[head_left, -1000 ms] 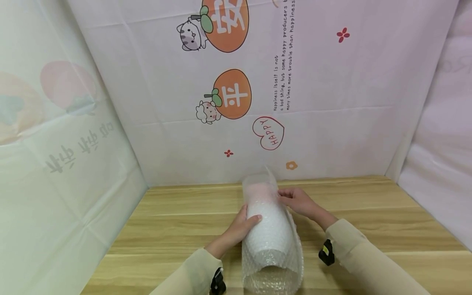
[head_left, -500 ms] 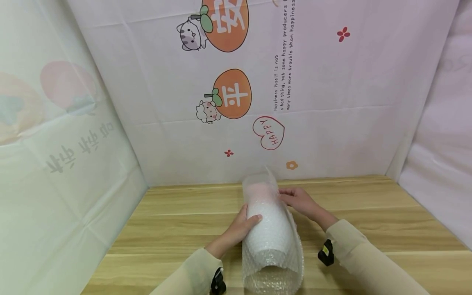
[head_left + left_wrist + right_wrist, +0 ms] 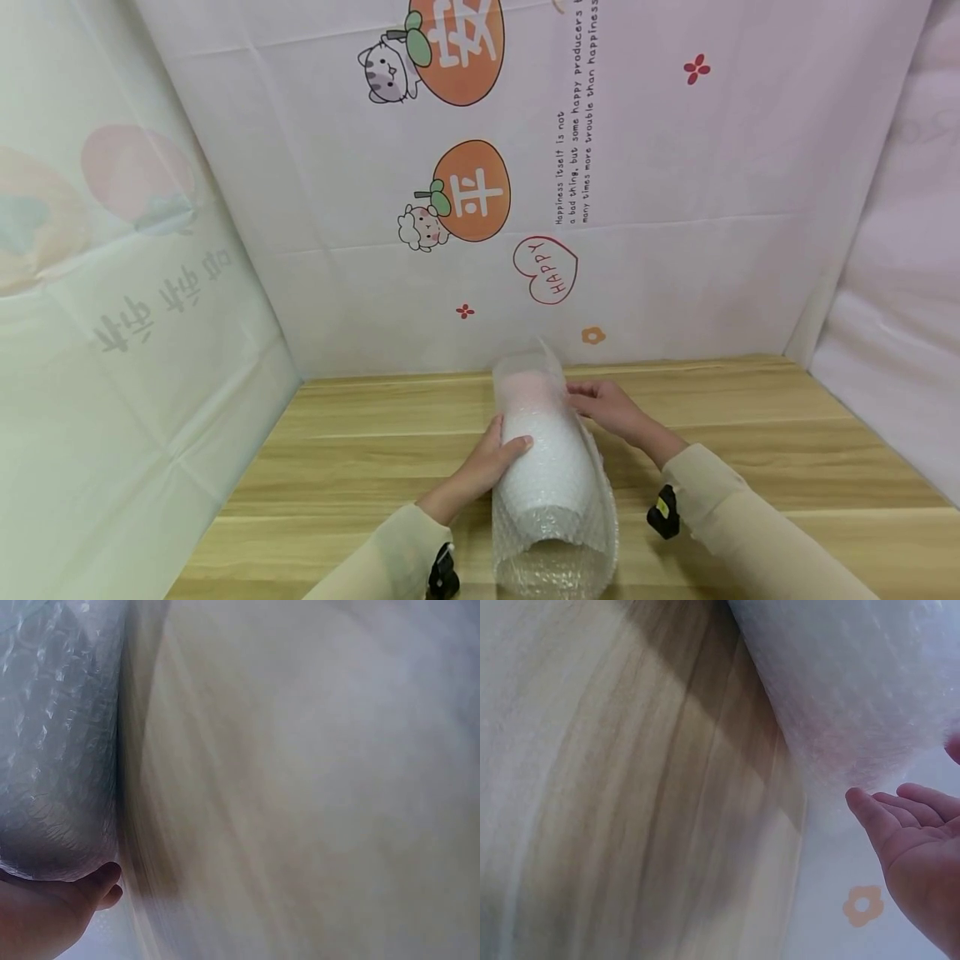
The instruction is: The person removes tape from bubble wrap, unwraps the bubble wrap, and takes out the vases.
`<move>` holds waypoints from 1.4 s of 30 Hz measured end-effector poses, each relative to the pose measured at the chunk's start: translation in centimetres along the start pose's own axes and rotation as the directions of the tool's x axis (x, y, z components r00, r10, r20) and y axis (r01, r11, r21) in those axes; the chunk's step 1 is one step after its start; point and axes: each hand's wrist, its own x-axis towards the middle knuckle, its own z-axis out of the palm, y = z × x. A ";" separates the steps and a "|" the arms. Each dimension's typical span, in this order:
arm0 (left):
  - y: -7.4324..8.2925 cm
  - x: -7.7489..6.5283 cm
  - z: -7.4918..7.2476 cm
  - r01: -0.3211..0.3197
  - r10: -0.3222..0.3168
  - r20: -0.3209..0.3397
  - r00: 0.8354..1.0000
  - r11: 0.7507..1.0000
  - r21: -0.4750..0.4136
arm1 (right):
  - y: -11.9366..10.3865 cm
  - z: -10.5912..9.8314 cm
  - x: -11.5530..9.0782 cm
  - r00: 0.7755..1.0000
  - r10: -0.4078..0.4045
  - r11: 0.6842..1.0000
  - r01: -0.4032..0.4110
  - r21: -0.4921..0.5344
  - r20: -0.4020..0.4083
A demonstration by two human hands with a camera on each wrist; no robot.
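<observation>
On the table [image 3: 360, 467], the left hand [image 3: 486, 463] clasps bubble wrap [image 3: 553, 471], the right hand [image 3: 611, 410] pinching it.

Bubble wrap [image 3: 551, 479] glossy, bumpy plastic; tabletop [image 3: 375, 467] wood-grained; backdrop [image 3: 660, 208] matt, probably cloth.

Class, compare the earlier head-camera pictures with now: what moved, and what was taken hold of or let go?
Nothing visibly changed. The left grip stays on the bubble wrap, the right grip stays at its right side, and the bundle lies in place on the wooden tabletop.
</observation>
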 end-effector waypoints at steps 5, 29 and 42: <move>0.0 0.0 -0.1 0.003 -0.003 0.003 1.000 1.000 0.001 | -0.4 -0.3 0.3 1.000 -0.013 0.999 0.014 -0.053 0.005; -0.5 0.2 -0.3 0.015 -0.014 0.019 1.000 1.000 -0.007 | -1.4 -1.4 2.9 0.999 0.022 0.995 -0.025 -0.101 -0.033; -0.2 0.0 -0.4 0.013 -0.013 0.029 1.000 1.000 -0.022 | -0.6 -0.8 4.5 0.997 0.059 0.989 -0.066 -0.132 -0.055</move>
